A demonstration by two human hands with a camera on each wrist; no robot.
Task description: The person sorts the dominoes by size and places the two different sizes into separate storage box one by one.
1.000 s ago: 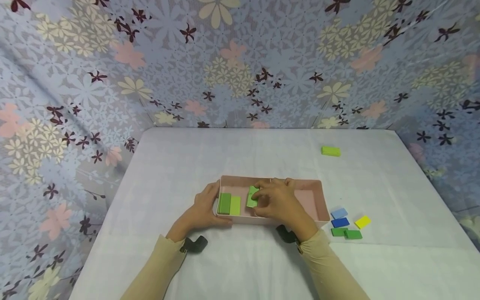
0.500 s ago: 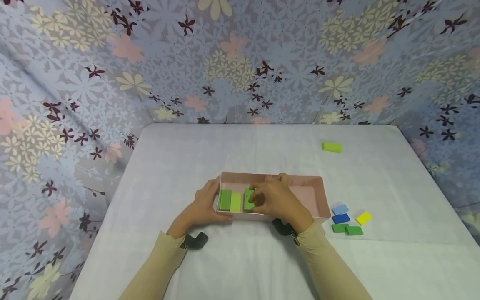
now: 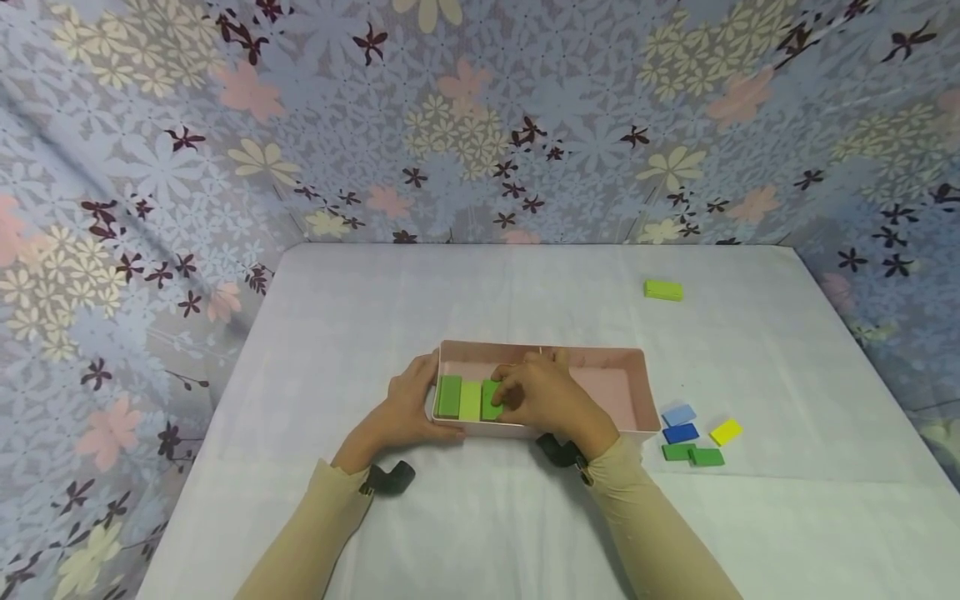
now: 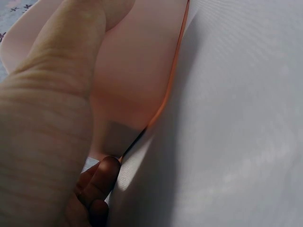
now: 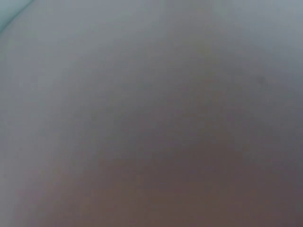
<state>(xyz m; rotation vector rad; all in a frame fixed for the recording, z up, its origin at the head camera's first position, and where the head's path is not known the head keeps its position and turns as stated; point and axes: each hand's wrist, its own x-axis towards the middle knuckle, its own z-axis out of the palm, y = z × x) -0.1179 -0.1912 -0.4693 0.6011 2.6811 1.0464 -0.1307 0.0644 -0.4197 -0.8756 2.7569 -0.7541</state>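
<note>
A long pink box stands on the white-covered table. My left hand grips its left end, the thumb along the front wall; the left wrist view shows that hand against the pink wall. Inside at the left lie a green block and a lighter yellow-green block side by side. Against the lighter one sits another green block, which my right hand pinches between thumb and fingers. That hand hides part of this block and the box's middle. The right wrist view is blurred.
Right of the box lie a light blue block, a dark blue block, a yellow block and two dark green blocks. A lime block lies farther back. Floral cloth hangs behind the table.
My right hand has moved left inside the box with the green block, which has straightened and closed the gap to the yellow-green one. My left hand keeps its grip on the box.
</note>
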